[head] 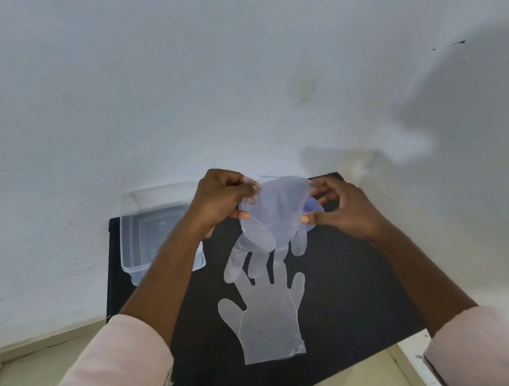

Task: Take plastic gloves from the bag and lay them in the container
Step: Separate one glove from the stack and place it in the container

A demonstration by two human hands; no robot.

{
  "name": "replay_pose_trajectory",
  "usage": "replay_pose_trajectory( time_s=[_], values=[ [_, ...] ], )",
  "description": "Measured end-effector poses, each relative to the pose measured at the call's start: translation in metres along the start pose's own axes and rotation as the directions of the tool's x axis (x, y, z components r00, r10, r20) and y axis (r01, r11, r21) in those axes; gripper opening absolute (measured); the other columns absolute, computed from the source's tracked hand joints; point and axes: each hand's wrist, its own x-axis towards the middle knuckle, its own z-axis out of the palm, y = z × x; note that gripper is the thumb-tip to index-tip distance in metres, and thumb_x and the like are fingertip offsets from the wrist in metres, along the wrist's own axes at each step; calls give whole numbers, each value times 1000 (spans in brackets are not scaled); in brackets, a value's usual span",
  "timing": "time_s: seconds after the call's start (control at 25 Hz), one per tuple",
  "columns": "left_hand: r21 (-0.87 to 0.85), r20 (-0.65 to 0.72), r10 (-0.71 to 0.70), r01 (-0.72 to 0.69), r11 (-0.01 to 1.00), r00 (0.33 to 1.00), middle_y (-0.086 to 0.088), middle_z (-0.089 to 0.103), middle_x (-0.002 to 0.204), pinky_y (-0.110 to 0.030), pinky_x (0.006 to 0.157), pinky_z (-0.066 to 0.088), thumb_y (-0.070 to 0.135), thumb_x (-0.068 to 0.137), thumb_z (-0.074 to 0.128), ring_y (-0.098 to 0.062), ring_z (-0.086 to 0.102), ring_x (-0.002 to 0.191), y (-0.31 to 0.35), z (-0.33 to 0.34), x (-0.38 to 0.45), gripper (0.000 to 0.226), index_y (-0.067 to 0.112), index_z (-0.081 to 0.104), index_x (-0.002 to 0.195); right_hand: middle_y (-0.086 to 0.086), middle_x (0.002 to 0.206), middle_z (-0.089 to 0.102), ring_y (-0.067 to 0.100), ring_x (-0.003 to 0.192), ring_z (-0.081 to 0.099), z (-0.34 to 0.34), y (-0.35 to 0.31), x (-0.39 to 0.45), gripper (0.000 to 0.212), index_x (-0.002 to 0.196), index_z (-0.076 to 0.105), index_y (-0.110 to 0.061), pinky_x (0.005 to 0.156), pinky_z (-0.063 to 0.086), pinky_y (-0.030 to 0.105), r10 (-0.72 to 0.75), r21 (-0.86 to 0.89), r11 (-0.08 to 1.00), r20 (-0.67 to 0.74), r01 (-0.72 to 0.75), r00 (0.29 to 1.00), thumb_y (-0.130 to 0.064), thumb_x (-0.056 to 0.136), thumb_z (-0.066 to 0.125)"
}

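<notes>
My left hand (220, 201) and my right hand (343, 206) both pinch a thin clear plastic glove (277, 219), held up above the black table (355, 292) with its fingers hanging down. A second clear glove (269, 322) lies flat on the table below, fingers pointing away from me. The clear plastic container (130, 240) sits at the table's far left corner, partly hidden by my left forearm; I see no glove in it. Something bluish, perhaps the bag (311, 206), shows behind the held glove by my right fingers.
The table stands against a white wall (170, 91). A clear lid (157, 195) leans against the wall behind the container. Tiled floor (28, 374) shows to the left and in front of the table.
</notes>
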Motion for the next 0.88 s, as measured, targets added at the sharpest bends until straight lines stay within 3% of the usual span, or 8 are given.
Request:
replay_pose_trajectory(
  time_s=[0.2, 0.4, 0.52, 0.68, 0.88],
  values=[
    [11, 20, 8, -8, 1000, 1000, -14, 76, 91, -31, 60, 59, 15, 81, 75, -15, 73, 79, 1, -14, -2, 12, 8, 77, 90, -4, 81, 72, 8, 73, 66, 16, -2, 8, 8, 88, 73, -18, 66, 51, 28, 74, 364, 932, -177, -4, 982, -12, 82, 72],
    [-6, -50, -3, 2, 1000, 999, -11, 74, 85, -30, 59, 59, 9, 80, 73, -16, 69, 70, -7, -27, -6, 10, 7, 77, 88, -11, 73, 70, 7, 68, 64, 24, -25, 13, 10, 80, 71, -16, 55, 53, 23, 8, 372, 926, -183, 62, 983, -8, 85, 66],
    [7, -107, -17, 18, 1000, 994, -17, 73, 87, -27, 58, 59, 10, 80, 73, -16, 65, 69, -21, -31, -8, 11, 4, 77, 88, 2, 87, 73, 15, 74, 66, 24, -45, 14, 11, 82, 70, -11, 53, 54, 24, -37, 387, 915, -197, 112, 980, -4, 86, 63],
    [-189, -107, -49, 28, 982, 993, -16, 73, 88, -28, 57, 57, 6, 80, 71, -23, 67, 81, -36, -23, -12, 6, 8, 75, 77, 15, 85, 72, 17, 66, 64, 24, -69, 15, 6, 84, 67, -1, 55, 55, 28, -124, 199, 967, -174, 159, 977, -2, 83, 61],
    [-417, -139, -21, -40, 908, 990, -10, 72, 83, -30, 63, 59, 2, 83, 65, -22, 70, 82, -41, -9, -20, 9, 6, 70, 76, 22, 85, 71, 26, 84, 73, 22, -77, 8, 14, 75, 57, -7, 56, 56, 30, -64, 236, 966, -177, 106, 982, -2, 87, 53]
  ],
)
